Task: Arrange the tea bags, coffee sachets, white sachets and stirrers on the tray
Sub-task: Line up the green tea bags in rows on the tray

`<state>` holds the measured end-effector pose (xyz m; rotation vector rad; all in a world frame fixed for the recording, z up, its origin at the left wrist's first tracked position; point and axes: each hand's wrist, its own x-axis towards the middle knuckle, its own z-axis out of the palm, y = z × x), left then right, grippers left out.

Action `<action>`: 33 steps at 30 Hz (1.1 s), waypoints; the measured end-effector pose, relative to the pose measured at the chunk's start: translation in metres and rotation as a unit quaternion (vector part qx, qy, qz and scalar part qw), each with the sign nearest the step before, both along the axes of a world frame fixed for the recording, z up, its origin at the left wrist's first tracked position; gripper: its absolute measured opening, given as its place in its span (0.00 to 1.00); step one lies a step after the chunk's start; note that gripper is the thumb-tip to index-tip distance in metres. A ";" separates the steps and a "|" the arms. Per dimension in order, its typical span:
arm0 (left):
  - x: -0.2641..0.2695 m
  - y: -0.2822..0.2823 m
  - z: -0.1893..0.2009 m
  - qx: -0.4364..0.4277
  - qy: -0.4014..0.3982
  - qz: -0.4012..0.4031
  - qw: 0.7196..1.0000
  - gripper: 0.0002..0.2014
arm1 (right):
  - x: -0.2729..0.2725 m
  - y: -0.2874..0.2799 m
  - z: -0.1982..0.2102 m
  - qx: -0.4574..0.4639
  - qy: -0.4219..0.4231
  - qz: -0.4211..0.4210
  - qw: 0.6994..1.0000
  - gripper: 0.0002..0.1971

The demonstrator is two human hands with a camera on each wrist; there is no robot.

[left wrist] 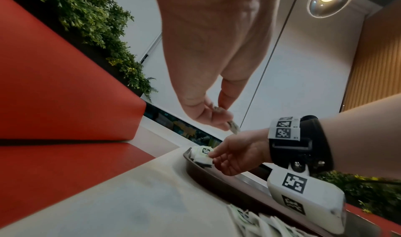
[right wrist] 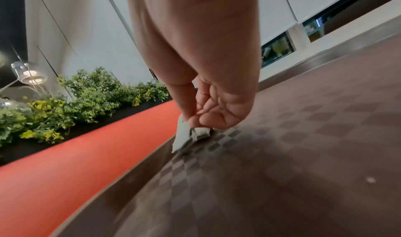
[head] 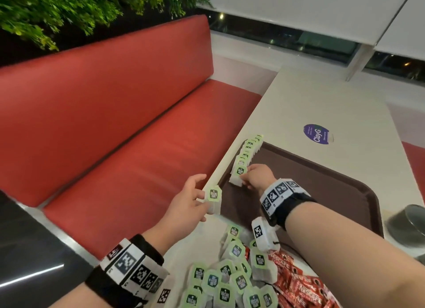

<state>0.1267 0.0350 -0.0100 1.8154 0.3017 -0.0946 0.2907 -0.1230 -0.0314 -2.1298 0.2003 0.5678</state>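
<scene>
Both forearms are bare, no sleeves in sight. The left hand (head: 186, 201) wears a black fabric wrist strap (head: 147, 245) ringed by a white band of black square-code markers (head: 135, 265). Same kit behind the right hand (head: 258, 176): black strap with a plastic buckle (left wrist: 301, 144), white marker band (head: 279, 193), and slung beneath it a white rounded camera housing (left wrist: 308, 201) printed with codes, fixed by two silver screws (left wrist: 298, 164).

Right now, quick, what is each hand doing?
Left hand: pinching one green tea bag above the table edge.
Right hand: pinching a tea bag at the near end of the row on the tray.
</scene>
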 end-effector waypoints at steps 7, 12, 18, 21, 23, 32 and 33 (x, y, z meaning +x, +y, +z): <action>0.002 0.008 -0.012 -0.008 0.008 0.031 0.999 0.27 | 0.014 0.015 -0.011 -0.052 -0.023 -0.033 0.998 0.10; 0.004 0.007 -0.016 -0.014 0.005 0.035 0.999 0.27 | 0.019 0.015 -0.008 -0.085 -0.012 -0.004 0.996 0.13; 0.004 0.005 -0.017 -0.017 0.007 0.028 0.999 0.27 | 0.016 0.016 -0.002 -0.052 0.019 -0.027 0.998 0.11; 0.005 0.006 -0.017 -0.016 0.006 0.032 0.999 0.27 | 0.011 0.009 0.000 -0.075 -0.073 -0.025 0.994 0.08; 0.007 0.006 -0.017 -0.019 0.006 0.039 0.999 0.26 | 0.000 0.002 0.006 -0.072 -0.138 0.010 0.988 0.06; 0.013 -0.012 -0.010 -0.030 -0.018 0.025 0.999 0.25 | -0.071 -0.009 0.024 0.144 -0.013 0.248 0.958 0.03; 0.013 -0.013 -0.010 -0.024 -0.018 0.025 0.999 0.25 | -0.071 -0.009 0.022 0.141 -0.026 0.236 0.961 0.03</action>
